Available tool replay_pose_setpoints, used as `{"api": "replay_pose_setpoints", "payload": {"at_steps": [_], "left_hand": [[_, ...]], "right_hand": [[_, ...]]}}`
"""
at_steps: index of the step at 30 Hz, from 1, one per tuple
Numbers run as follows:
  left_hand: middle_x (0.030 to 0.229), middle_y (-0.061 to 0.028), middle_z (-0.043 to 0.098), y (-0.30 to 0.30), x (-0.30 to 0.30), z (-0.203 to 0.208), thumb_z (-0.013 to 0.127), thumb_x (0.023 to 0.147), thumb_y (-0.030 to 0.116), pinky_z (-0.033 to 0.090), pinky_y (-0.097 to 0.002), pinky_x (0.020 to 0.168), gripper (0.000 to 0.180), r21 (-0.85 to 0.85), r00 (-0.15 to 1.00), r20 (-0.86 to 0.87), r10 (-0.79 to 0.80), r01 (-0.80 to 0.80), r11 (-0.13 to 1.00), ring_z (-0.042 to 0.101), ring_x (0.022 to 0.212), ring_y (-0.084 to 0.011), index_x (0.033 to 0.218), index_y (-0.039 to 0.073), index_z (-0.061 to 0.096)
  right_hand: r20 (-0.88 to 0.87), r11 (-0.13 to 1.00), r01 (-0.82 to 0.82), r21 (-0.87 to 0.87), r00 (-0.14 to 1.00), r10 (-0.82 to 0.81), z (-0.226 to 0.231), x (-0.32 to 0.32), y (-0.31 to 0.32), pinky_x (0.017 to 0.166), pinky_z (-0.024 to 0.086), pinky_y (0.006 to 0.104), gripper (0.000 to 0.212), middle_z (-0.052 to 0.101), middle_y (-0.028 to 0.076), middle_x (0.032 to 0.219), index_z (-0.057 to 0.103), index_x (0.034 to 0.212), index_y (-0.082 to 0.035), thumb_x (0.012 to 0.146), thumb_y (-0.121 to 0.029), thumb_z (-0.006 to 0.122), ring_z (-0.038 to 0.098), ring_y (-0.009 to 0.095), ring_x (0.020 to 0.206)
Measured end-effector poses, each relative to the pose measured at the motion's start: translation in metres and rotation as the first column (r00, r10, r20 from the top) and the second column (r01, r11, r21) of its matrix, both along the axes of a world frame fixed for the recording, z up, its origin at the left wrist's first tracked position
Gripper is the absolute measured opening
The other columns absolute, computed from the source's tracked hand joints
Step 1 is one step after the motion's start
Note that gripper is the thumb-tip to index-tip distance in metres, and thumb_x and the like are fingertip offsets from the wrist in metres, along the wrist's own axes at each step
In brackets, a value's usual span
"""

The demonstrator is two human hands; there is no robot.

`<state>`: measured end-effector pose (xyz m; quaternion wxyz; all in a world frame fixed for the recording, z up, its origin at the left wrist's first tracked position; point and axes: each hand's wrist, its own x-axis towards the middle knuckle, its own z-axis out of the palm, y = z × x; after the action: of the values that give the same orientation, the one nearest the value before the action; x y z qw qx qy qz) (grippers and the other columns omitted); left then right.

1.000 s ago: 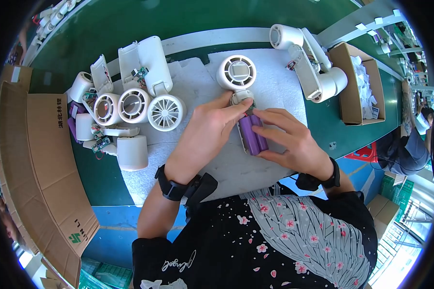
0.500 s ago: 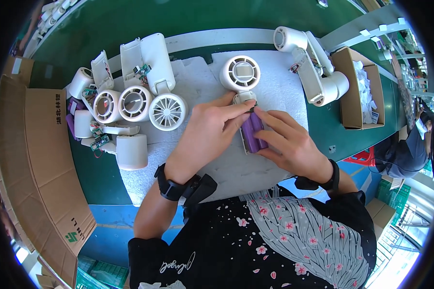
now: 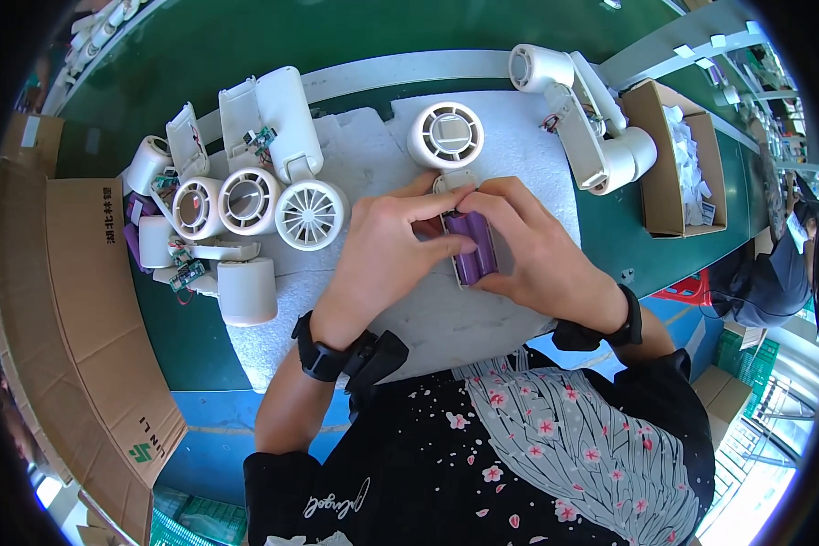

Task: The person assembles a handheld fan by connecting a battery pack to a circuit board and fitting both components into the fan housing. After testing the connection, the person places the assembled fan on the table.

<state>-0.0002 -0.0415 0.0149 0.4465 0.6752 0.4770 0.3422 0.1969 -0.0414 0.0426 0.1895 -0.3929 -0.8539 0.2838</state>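
Observation:
A white handheld fan (image 3: 419,136) lies in front of me, its round head pointing away and its handle shell opened toward me. Two purple cylindrical batteries (image 3: 470,247) sit side by side in that shell. My left hand (image 3: 378,250) holds the fan's handle from the left, with the thumb resting on the batteries. From the right, my right hand (image 3: 551,244) curls around the batteries, fingertips at their far end and thumb at the lower right side. The fingers hide the joint between the handle and the head.
Several opened white fans (image 3: 250,202) with exposed circuit boards lie at the left, near a large cardboard box (image 3: 86,300). Another opened fan (image 3: 581,136) lies at the right, beside a small carton (image 3: 660,182) of white parts. White foam sheeting (image 3: 364,309) covers the green table (image 3: 200,350).
My left thumb has come down onto the batteries. My right fingers have moved to their far end, and the batteries now sit more squarely in the shell. The view has shifted slightly.

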Motion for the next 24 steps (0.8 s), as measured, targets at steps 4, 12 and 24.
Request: {"api": "replay_pose_setpoints", "payload": {"at_steps": [4,12,24], "left_hand": [[0.117,-0.0159,0.067,-0.005,-0.003,0.008,0.081,0.068,0.003,0.056,-0.0264,0.075,0.054,-0.066,1.0,0.024,0.005,-0.003,0.998,0.07,0.084,-0.0149,0.119,0.007,0.066],[0.114,-0.0147,0.068,-0.009,-0.007,0.013,0.081,0.069,0.002,0.056,-0.0261,0.074,0.051,-0.101,0.997,0.073,0.01,-0.002,0.995,0.07,0.083,-0.0143,0.118,0.006,0.067],[0.134,-0.0243,0.048,-0.017,0.007,0.034,0.074,0.075,0.002,0.056,-0.0336,0.074,0.065,0.152,0.992,0.039,0.118,-0.122,0.981,0.065,0.094,-0.032,0.135,0.007,0.049]], "right_hand": [[-0.014,0.997,-0.083,-0.004,0.996,0.083,0.006,0.006,-0.002,0.088,0.051,0.0391,0.074,0.05,0.016,0.121,0.054,0.123,-0.005,0.056,-0.004,0.086,0.056,0.034,0.11],[0.032,0.987,-0.13,0.095,0.991,0.128,0.012,0.007,-0.012,0.088,0.052,0.0381,0.069,0.05,0.014,0.123,0.059,0.122,-0.003,0.059,-0.009,0.085,0.056,0.033,0.109],[0.055,0.974,0.131,0.185,0.988,-0.143,0.004,-0.012,0.017,0.088,0.052,0.0371,0.062,0.051,0.018,0.128,0.055,0.124,-0.001,0.068,-0.005,0.078,0.058,0.033,0.109]]}}
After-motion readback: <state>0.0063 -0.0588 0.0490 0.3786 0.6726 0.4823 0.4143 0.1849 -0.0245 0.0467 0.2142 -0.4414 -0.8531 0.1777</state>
